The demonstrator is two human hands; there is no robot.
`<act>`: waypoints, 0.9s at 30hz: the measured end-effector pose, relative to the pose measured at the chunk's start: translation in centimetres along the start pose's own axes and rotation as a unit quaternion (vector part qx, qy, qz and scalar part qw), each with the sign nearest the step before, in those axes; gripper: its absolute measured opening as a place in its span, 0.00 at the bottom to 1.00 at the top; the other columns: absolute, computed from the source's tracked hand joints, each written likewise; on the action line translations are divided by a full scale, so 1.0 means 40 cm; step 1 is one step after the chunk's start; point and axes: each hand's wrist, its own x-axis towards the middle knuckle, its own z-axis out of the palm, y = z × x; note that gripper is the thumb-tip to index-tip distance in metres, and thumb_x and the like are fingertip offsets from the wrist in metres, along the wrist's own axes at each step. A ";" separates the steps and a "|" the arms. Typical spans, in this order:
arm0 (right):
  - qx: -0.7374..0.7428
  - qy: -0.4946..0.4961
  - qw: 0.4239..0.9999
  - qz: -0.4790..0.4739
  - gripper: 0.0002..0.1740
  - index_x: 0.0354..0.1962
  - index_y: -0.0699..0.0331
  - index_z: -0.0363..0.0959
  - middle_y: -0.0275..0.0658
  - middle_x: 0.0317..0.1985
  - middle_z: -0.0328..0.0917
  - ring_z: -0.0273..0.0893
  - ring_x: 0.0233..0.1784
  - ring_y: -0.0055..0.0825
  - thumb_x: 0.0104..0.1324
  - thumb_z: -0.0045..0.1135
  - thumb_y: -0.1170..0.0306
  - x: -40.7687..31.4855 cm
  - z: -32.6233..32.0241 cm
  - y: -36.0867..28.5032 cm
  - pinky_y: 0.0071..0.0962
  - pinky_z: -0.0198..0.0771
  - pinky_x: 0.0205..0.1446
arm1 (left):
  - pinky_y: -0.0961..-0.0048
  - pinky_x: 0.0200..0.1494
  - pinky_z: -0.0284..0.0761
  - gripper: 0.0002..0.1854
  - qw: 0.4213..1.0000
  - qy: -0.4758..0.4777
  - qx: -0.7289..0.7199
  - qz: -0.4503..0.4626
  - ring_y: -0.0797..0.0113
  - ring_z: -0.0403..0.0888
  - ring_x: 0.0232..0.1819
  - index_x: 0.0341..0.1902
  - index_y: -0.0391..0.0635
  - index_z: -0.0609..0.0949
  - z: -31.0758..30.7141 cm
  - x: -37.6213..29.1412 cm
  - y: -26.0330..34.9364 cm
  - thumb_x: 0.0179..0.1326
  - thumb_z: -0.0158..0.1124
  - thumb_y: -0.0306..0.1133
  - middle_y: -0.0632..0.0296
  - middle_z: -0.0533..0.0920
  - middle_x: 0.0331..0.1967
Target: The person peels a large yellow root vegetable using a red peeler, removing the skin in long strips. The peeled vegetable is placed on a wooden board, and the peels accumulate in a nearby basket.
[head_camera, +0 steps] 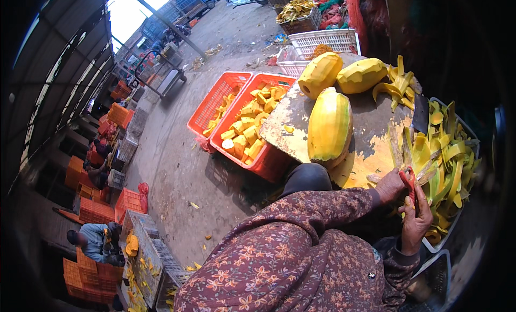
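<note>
My right hand (416,220) grips the handle of a red peeler (409,187) above the heap of peel. At the peeler's head are the fingers of my left hand (390,188), pinched close against it. A long peeled yellow pumpkin (329,126), with green streaks, lies on the worn board (369,150) to the left of my hands. Behind it rest two more peeled pumpkins, one (320,75) tilted and the other (362,75) on its side. Green and yellow peel strips (449,163) fill a pale crate (475,140) by my hands.
A cleaver (420,114) lies at the board's right edge, near more peel (397,86). Orange crates (276,161) (197,120) left of the board hold pumpkin chunks. White baskets (324,40) stand behind. Across the concrete floor (173,167), another person (94,241) sits among stacked crates.
</note>
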 end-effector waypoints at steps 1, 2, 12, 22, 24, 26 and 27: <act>-0.003 -0.001 1.000 0.000 0.25 0.63 0.67 0.74 0.39 0.52 0.82 0.76 0.37 0.18 0.69 0.58 0.82 -0.001 -0.002 -0.002 0.18 0.75 0.37 | 0.59 0.50 0.75 0.16 0.999 -0.031 -0.016 -0.007 0.46 0.77 0.54 0.44 0.43 0.79 -0.006 0.007 0.012 0.53 0.64 0.37 0.48 0.78 0.45; -0.008 -0.001 1.000 0.001 0.24 0.63 0.66 0.74 0.39 0.52 0.82 0.76 0.36 0.18 0.69 0.58 0.82 -0.002 -0.004 -0.005 0.18 0.75 0.37 | 0.58 0.51 0.75 0.16 0.998 -0.011 -0.058 -0.012 0.45 0.77 0.53 0.45 0.43 0.78 -0.012 0.016 0.024 0.54 0.64 0.36 0.47 0.78 0.44; 0.044 0.105 0.993 -0.017 0.24 0.64 0.69 0.73 0.41 0.54 0.81 0.77 0.35 0.17 0.70 0.60 0.79 -0.006 -0.025 -0.021 0.17 0.77 0.40 | 0.47 0.49 0.75 0.37 0.993 -0.066 -0.071 -0.062 0.38 0.75 0.50 0.68 0.38 0.67 0.055 0.181 0.032 0.54 0.64 0.40 0.40 0.74 0.51; 0.069 0.115 0.991 0.001 0.24 0.62 0.69 0.74 0.41 0.50 0.82 0.78 0.38 0.17 0.68 0.62 0.81 0.015 -0.015 -0.045 0.18 0.79 0.39 | 0.48 0.44 0.76 0.23 0.999 -0.015 -0.012 -0.035 0.38 0.78 0.42 0.55 0.40 0.74 0.104 0.320 -0.004 0.53 0.60 0.22 0.42 0.79 0.41; 0.115 0.132 0.984 0.025 0.24 0.63 0.69 0.74 0.40 0.50 0.82 0.78 0.36 0.16 0.69 0.62 0.80 0.021 -0.017 -0.036 0.15 0.77 0.37 | 0.48 0.44 0.76 0.22 0.999 -0.038 0.014 -0.036 0.38 0.78 0.42 0.54 0.40 0.74 0.112 0.351 -0.014 0.53 0.60 0.22 0.42 0.80 0.41; 0.101 0.157 0.982 0.035 0.24 0.63 0.68 0.74 0.38 0.50 0.83 0.78 0.34 0.14 0.69 0.62 0.78 0.030 -0.021 -0.022 0.13 0.73 0.33 | 0.49 0.45 0.77 0.19 0.998 -0.046 0.005 -0.033 0.38 0.79 0.43 0.50 0.41 0.75 0.113 0.377 -0.022 0.53 0.61 0.22 0.41 0.80 0.41; 0.102 0.171 0.979 0.042 0.24 0.64 0.68 0.73 0.37 0.50 0.83 0.78 0.33 0.13 0.70 0.62 0.78 0.035 -0.024 -0.015 0.11 0.71 0.32 | 0.49 0.45 0.77 0.18 0.998 -0.053 0.001 -0.035 0.38 0.79 0.43 0.49 0.41 0.74 0.109 0.390 -0.024 0.53 0.61 0.22 0.41 0.80 0.41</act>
